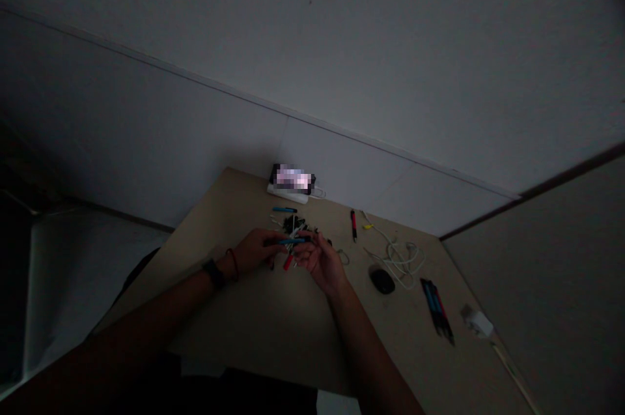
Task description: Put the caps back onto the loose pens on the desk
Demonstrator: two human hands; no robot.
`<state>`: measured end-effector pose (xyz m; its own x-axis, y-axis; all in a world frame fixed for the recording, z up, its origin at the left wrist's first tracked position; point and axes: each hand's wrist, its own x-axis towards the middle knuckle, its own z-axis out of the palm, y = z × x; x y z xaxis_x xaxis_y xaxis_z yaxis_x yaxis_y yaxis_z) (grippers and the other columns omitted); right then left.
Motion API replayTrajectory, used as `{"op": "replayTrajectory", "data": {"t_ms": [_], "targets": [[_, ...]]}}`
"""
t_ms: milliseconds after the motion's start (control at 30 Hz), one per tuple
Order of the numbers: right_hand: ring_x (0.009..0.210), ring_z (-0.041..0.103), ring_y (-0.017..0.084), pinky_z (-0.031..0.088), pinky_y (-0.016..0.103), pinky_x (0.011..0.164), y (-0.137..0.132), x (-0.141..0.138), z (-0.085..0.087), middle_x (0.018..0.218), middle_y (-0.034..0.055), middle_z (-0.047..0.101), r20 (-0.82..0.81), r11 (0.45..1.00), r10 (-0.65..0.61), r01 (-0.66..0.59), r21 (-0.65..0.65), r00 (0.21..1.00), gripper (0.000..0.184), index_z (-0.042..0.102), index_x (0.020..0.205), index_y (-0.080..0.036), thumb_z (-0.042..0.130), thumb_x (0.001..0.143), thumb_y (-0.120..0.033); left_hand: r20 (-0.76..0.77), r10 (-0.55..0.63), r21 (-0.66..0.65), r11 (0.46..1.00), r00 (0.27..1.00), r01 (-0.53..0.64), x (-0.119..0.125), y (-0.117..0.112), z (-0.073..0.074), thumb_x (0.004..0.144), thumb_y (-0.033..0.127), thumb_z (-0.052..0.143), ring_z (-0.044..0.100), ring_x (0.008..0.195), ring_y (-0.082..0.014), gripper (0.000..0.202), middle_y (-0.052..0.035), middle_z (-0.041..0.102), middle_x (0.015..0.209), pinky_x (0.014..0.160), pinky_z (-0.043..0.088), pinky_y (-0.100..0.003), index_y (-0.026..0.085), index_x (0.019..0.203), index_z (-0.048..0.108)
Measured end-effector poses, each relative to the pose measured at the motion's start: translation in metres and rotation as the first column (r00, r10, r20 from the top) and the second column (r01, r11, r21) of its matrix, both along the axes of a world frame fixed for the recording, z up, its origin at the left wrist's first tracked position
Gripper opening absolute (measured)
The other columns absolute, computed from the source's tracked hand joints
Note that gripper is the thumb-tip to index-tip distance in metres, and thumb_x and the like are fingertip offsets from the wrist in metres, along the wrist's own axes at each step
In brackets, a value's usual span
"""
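My left hand (254, 251) and my right hand (319, 258) meet over the middle of a beige table (273, 324). Both pinch a blue pen (291, 241) held level between them, the left at one end and the right at the other. A red pen piece (288, 263) pokes out just below the hands. Behind the hands lies a small heap of dark pen parts (294, 225). The left wrist wears a dark watch and a thin band.
A loose blue pen (284, 210) lies behind the heap, a red-and-black pen (353, 225) to the right. A white cable (398, 255), a black mouse (381, 280), a row of pens (437, 309), a white charger (478, 322) and a white power strip (289, 193) sit nearby.
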<state>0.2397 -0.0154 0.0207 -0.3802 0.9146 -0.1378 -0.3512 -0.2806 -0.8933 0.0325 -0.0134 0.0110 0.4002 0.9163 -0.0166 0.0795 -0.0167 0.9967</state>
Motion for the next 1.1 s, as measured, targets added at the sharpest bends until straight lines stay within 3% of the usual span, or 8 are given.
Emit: {"op": "replayTrajectory", "data": {"t_ms": [233, 667, 1100], "targets": [[0.061, 0.067, 0.018, 0.053, 0.028, 0.056, 0.0003, -0.0005, 0.0009, 0.074, 0.0053, 0.074, -0.022, 1.000, -0.018, 0.019, 0.006, 1.000, 0.041, 0.068, 0.105, -0.019, 0.059, 0.088, -0.055, 0.014, -0.030, 0.017, 0.999, 0.999, 0.029, 0.0014, -0.0016, 0.0041, 0.085, 0.038, 0.069, 0.058, 0.048, -0.0098, 0.032, -0.0018, 0.071, 0.070, 0.050, 0.046, -0.020, 0.016, 0.107, 0.075], [0.060, 0.065, 0.017, 0.052, 0.027, 0.054, 0.0019, 0.0028, 0.0008, 0.072, 0.0043, 0.072, 0.024, 0.999, -0.049, 0.048, 0.015, 0.999, 0.041, 0.068, 0.105, -0.019, 0.056, 0.090, -0.056, 0.000, 0.019, 0.038, 0.999, 1.000, -0.019, 0.0015, -0.0029, 0.0019, 0.085, 0.037, 0.068, 0.057, 0.045, -0.0113, 0.035, 0.0027, 0.062, 0.054, 0.049, 0.044, -0.021, 0.016, 0.112, 0.074], [0.055, 0.064, 0.015, 0.052, 0.025, 0.053, 0.0046, 0.0031, -0.0022, 0.067, 0.0020, 0.071, -0.057, 0.997, -0.076, 0.077, 0.002, 0.995, 0.029, 0.070, 0.096, -0.019, 0.068, 0.085, -0.045, -0.062, -0.003, 0.049, 0.999, 0.998, 0.006, 0.0007, -0.0033, 0.0033, 0.084, 0.040, 0.066, 0.055, 0.046, -0.0121, 0.026, 0.0016, 0.061, 0.053, 0.051, 0.041, -0.022, 0.016, 0.079, 0.075]]}}
